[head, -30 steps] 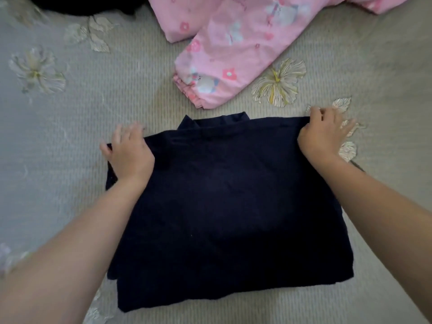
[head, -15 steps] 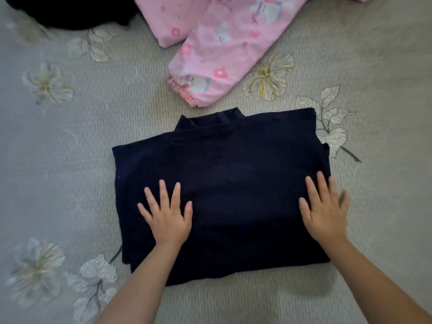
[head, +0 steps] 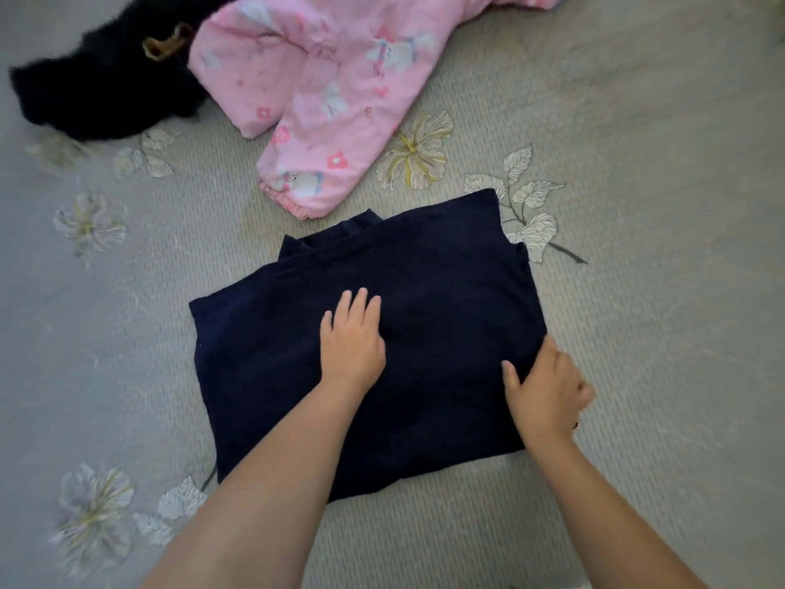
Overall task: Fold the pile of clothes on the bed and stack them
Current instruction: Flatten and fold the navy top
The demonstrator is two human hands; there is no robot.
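A dark navy top (head: 365,354) is laid flat and folded into a rough rectangle on the bed (head: 658,163), near the middle of the view, with its collar turned toward the far side. The left hand (head: 350,342) is pressed flat on the middle of the top, its grip wide, fingers straight and close together, nothing held. The right hand (head: 546,388) is placed at the right edge of the top; its grip is narrow, the fingers curled over that edge and the thumb laid on the cloth, so the edge appears to be held. A pink printed garment (head: 323,87) is spread unfolded just beyond the collar, apart from the top. A black fuzzy garment (head: 106,91) is lying at the far left, touching the pink one. The bed is covered by a pale bedspread with flower patterns.
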